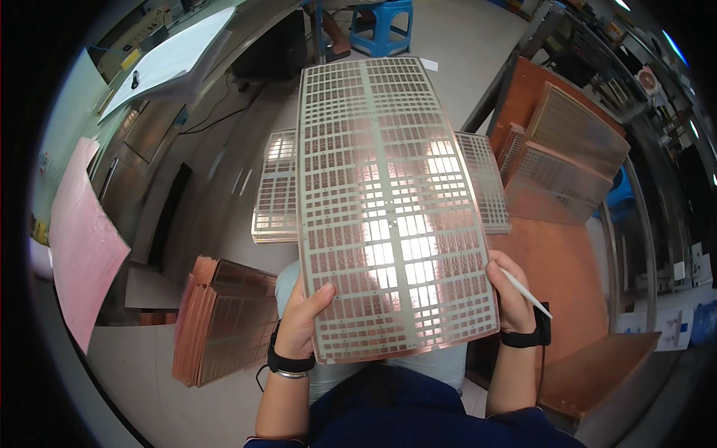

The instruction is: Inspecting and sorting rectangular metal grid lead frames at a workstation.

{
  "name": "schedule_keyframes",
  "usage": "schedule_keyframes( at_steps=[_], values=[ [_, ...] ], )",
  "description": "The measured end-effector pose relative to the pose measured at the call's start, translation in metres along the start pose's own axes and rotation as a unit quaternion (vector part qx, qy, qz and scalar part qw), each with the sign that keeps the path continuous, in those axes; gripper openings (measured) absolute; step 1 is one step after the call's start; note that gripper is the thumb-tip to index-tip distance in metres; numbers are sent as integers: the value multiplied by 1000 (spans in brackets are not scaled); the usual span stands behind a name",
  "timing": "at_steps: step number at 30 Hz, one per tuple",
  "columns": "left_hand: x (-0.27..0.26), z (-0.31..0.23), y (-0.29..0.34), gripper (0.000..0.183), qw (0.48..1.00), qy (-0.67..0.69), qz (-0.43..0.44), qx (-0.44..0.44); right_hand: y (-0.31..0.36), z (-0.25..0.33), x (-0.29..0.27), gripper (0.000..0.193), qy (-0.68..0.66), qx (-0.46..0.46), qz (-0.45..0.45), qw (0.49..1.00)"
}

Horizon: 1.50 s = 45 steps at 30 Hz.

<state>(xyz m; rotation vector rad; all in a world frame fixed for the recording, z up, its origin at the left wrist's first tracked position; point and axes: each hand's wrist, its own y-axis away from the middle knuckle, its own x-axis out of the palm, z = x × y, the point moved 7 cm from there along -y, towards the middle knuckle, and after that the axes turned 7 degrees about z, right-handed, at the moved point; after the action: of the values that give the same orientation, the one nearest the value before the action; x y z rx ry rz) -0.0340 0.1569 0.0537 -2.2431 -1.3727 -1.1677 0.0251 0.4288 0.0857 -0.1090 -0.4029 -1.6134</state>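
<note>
Two hands (300, 319) (511, 295) hold a gridded copper panel (392, 216).

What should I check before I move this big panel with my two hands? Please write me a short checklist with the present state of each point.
1. Left hand on the panel: ok, it grips the lower left edge, thumb on the front.
2. Right hand on the panel: ok, at the lower right edge.
3. Right hand free of tools: not ok, it also holds a slim white stick.
4. Front face free of glare: not ok, bright reflections cover much of the middle.
5. Back face undamaged: cannot tell, it is turned away.
6. Panel clear of the stack behind: cannot tell, it hides the stack's middle.
</note>
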Motion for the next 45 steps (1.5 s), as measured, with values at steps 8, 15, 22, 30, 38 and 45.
schedule_keyframes(
  at_steps=[8, 15, 22, 30, 38, 45],
  values=[
    [-2, -3, 2, 61, 1000, -18, -3, 0, -1, 2, 3, 31, 16, -11, -2, 1000],
    [1, -3, 0, 61, 1000, -18, -4, 3, -2, -3, -1, 31, 22, -2, 0, 1000],
    [0, -5, 0, 61, 1000, -17, -20, 11, -1, -1, 0, 32, 49, 0, 3, 999],
    [1, -5, 1, 60, 999, -31, -2, 4, -1, -2, -1, 32, 52, 1, 1, 999],
    [-6, -9, 7, 60, 1000, -30, -5, 7, 0, -10, -13, 29, 34, 17, 21, 999],
    [0, -16, 7, 60, 991, -118, 68, -5, -33, 5, -5, 41, -221, -76, 12, 972]
  ],
)
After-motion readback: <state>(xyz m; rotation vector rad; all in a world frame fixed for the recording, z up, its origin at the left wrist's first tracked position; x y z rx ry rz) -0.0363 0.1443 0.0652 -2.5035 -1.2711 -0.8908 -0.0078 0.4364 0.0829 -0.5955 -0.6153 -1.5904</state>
